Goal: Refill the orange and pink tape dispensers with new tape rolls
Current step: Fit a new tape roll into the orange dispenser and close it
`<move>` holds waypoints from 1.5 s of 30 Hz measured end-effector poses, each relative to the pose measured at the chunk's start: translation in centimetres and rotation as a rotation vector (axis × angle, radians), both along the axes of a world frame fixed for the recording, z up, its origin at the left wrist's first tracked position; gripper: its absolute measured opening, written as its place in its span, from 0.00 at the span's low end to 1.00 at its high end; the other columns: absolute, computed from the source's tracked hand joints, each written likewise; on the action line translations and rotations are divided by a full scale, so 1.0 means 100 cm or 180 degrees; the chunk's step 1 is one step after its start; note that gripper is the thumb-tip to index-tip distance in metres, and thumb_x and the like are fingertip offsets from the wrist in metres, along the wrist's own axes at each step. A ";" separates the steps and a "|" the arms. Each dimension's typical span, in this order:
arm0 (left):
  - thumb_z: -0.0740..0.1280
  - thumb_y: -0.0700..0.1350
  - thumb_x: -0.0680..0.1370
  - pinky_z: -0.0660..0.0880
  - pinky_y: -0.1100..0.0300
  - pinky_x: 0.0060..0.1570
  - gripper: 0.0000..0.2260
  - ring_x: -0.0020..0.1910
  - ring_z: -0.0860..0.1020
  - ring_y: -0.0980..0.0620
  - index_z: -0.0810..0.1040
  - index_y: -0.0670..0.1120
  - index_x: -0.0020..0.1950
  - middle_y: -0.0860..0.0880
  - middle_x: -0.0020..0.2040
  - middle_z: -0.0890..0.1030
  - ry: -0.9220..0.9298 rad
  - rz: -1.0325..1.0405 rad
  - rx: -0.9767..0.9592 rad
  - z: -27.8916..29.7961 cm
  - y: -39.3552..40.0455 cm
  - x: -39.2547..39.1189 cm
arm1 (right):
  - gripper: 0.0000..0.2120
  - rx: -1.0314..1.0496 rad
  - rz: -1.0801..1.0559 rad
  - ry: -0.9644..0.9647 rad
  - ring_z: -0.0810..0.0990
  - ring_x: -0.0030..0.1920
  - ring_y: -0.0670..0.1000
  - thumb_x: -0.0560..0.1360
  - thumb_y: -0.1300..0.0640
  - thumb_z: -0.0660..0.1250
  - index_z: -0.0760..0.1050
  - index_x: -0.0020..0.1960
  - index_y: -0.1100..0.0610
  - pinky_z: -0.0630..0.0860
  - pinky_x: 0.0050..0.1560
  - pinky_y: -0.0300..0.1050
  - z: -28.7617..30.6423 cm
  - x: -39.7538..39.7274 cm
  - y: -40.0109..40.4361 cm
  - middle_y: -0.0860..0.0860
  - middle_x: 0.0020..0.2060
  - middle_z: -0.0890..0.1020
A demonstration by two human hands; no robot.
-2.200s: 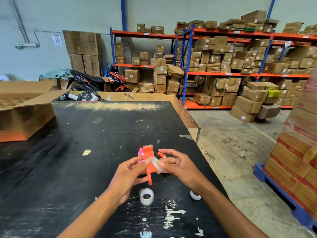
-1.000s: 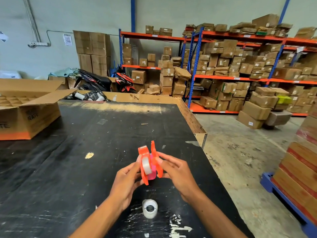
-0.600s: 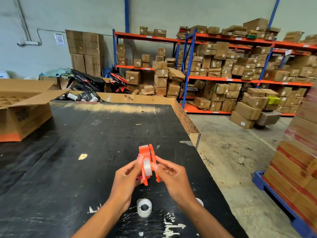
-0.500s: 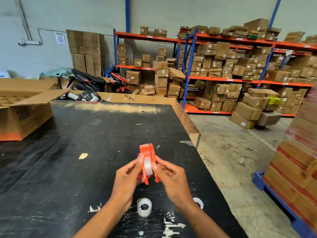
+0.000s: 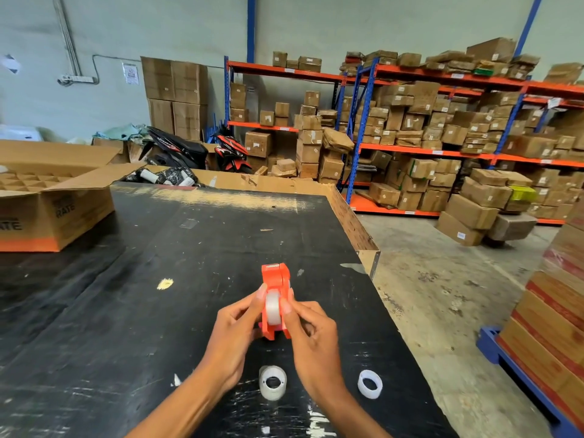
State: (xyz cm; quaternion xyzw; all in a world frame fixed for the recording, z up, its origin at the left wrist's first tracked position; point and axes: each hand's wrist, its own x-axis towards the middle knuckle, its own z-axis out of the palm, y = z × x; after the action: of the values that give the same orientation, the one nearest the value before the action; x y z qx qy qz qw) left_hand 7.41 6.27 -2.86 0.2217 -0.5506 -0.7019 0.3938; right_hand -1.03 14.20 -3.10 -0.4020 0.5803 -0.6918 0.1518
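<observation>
I see my left hand (image 5: 235, 324) and right hand (image 5: 311, 327) pinching the orange plastic tape dispenser (image 5: 275, 298) between them, above the black worktop (image 5: 126, 295); its right edge lies near, open room far and left

Dispenser (image 5: 274, 298) above table (image 5: 126, 311); two rolls (image 5: 272, 382) (image 5: 369, 384) nearer; box (image 5: 47, 200) far left.

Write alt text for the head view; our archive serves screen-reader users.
Two bare hands, left hand and right hand, hold an orange tape dispenser with a tape roll seated in it above a black table. Two more rolls lie nearer; warehouse shelves stand behind.
</observation>
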 end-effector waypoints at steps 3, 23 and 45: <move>0.63 0.51 0.77 0.77 0.54 0.45 0.15 0.47 0.81 0.45 0.84 0.44 0.55 0.39 0.51 0.86 -0.0040 0.0013 -0.0082 0.001 -0.004 0.000 | 0.12 -0.0032 -0.0096 -0.0083 0.83 0.45 0.55 0.74 0.56 0.69 0.82 0.45 0.38 0.80 0.46 0.52 0.003 0.002 -0.004 0.55 0.44 0.82; 0.66 0.50 0.72 0.77 0.60 0.44 0.12 0.46 0.84 0.55 0.85 0.50 0.51 0.46 0.50 0.87 0.0097 0.0181 -0.0230 0.012 -0.016 0.011 | 0.07 -0.0001 0.0204 -0.0301 0.85 0.45 0.55 0.74 0.58 0.70 0.82 0.50 0.50 0.81 0.41 0.40 0.021 -0.001 -0.011 0.53 0.42 0.87; 0.67 0.49 0.73 0.78 0.47 0.58 0.16 0.55 0.82 0.44 0.82 0.45 0.59 0.47 0.52 0.85 -0.0104 0.0409 -0.0602 0.019 -0.007 -0.001 | 0.11 -0.0204 0.0324 0.0105 0.83 0.47 0.40 0.75 0.63 0.67 0.80 0.57 0.56 0.78 0.44 0.31 0.042 -0.028 -0.012 0.56 0.52 0.82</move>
State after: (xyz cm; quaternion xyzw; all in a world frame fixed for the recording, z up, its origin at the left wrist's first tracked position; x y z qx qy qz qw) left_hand 7.31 5.52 -1.00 0.2297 -0.6054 -0.6164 0.4481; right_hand -3.79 12.96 1.12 -0.4470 0.5391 -0.6947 0.1641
